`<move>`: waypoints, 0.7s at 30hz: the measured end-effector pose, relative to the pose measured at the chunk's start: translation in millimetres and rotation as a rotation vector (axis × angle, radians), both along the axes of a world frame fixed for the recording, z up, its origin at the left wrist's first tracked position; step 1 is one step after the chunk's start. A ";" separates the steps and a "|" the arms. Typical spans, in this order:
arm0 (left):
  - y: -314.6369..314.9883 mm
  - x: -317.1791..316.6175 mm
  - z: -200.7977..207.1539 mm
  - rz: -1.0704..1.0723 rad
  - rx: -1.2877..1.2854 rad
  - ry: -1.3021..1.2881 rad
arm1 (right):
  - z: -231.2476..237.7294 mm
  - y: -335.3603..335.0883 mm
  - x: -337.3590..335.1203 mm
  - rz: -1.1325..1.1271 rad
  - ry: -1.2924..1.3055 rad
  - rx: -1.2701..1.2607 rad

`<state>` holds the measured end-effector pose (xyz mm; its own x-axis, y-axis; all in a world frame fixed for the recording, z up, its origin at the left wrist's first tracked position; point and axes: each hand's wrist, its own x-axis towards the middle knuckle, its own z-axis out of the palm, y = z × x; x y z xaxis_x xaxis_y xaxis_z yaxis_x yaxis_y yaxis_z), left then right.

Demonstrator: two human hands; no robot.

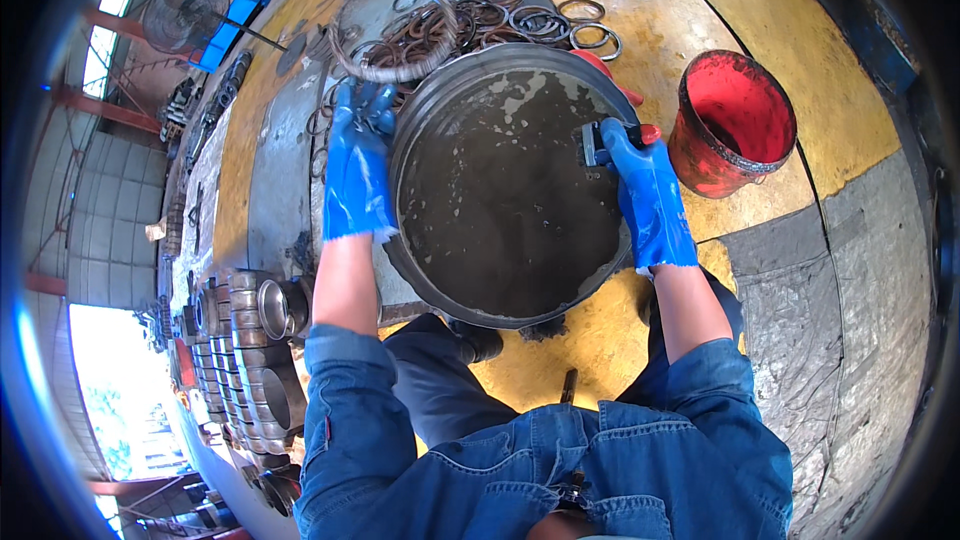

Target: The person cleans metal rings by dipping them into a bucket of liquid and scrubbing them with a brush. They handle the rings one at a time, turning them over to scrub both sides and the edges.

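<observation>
Two gloved hands, the left hand (360, 165) and the right hand (655, 202), flank a wide basin (485, 65) of dark liquid, centre frame. The right grips a small tool (592, 146) above it, perhaps so drips fall inside. Upper left of centre, a blurred metal ring (400, 72) overlaps piled rings (490, 15); whether the left grasps it, I cannot tell.

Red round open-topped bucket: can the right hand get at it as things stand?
Probably yes: the blue-gloved right hand is just left of the red bucket, with nothing visible between them. However, it grips a small grey-headed tool, which might hinder a full grasp.
</observation>
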<state>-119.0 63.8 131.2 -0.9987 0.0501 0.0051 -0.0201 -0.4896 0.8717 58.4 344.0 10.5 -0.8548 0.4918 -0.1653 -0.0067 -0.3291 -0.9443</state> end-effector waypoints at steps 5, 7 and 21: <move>-114.3 -55.7 -96.7 -0.246 -0.483 -0.043 | 11.7 -25.3 -4.6 0.052 -0.074 0.002; -95.8 -42.9 -139.3 -0.327 -0.676 -0.136 | 18.9 -15.6 4.5 0.017 -0.070 0.016; -62.8 -12.9 -293.4 -0.281 -1.130 -0.277 | 36.2 -27.7 7.5 0.010 -0.086 0.076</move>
<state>-132.0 1.0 -162.3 -0.9123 0.1045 -0.3960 -0.2588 0.6024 0.7551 65.9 316.2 46.8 -0.8443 0.4969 -0.2007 0.0782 -0.2563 -0.9634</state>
